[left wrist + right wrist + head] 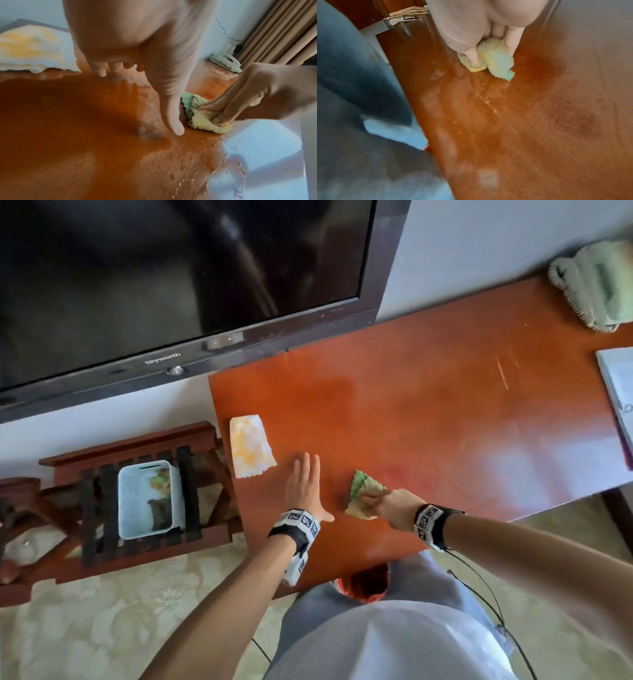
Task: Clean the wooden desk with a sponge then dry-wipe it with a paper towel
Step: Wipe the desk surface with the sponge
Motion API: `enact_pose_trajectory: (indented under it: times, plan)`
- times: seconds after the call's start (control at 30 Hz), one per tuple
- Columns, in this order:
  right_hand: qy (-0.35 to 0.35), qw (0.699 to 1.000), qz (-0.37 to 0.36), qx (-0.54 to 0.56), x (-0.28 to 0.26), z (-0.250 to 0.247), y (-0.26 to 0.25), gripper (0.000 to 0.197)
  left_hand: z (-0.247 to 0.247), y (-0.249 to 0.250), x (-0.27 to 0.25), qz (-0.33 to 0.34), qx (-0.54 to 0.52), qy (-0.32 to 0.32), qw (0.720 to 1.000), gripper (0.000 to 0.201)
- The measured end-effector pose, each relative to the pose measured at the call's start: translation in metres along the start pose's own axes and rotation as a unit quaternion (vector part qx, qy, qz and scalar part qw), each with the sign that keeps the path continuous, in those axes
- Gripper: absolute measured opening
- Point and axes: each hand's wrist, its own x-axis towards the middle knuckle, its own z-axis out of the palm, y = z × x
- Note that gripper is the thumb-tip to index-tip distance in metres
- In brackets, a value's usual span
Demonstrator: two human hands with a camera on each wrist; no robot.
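Observation:
A reddish wooden desk (428,405) fills the middle of the head view, its surface wet and streaked (188,155). My right hand (383,503) grips a crumpled green and yellow sponge cloth (363,491) and presses it on the desk near the front edge. The right wrist view shows the thumb and fingers (473,56) curled round the sponge cloth (493,62). My left hand (305,484) lies flat on the desk just left of the sponge cloth (202,117), fingers straight. A folded white and yellow paper towel (251,448) lies at the desk's left end, beyond the left hand (137,54).
A large black television (178,278) hangs on the wall above the desk's left end. A pale green telephone (596,285) and a white booklet (620,392) sit at the desk's far right. A wooden rack holding a light blue basket (149,501) stands left of the desk.

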Motion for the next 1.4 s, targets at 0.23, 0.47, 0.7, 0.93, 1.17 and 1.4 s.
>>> enact_pose_trajectory:
  times: [0.23, 0.47, 0.7, 0.93, 1.17, 1.4]
  plan:
    - [0.098, 0.987, 0.131, 0.01, 0.057, -0.078, 0.101, 0.046, 0.008, 0.026, 0.021, -0.059, -0.02, 0.003, 0.998, 0.156]
    - [0.223, 0.968, 0.113, -0.019, 0.152, -0.198, 0.241, 0.036, 0.023, 0.031, 0.027, -0.097, -0.071, 0.023, 0.992, 0.156]
    - [0.253, 0.959, 0.121, 0.048, 0.155, -0.203, 0.25, 0.031, 0.024, 0.028, 0.026, -0.099, -0.039, 0.03, 0.994, 0.159]
    - [0.147, 0.989, 0.021, 0.004, 0.083, -0.109, 0.185, 0.056, 0.013, 0.034, 0.025, -0.1, 0.003, 0.006, 0.995, 0.157]
    - [0.102, 0.99, -0.086, -0.05, -0.012, 0.015, 0.101, 0.052, 0.008, 0.065, 0.009, -0.121, 0.037, 0.029, 0.992, 0.149]
    - [0.081, 0.985, -0.153, -0.001, -0.08, 0.101, 0.042, 0.055, 0.04, 0.093, -0.019, -0.149, -0.041, 0.034, 0.987, 0.134]
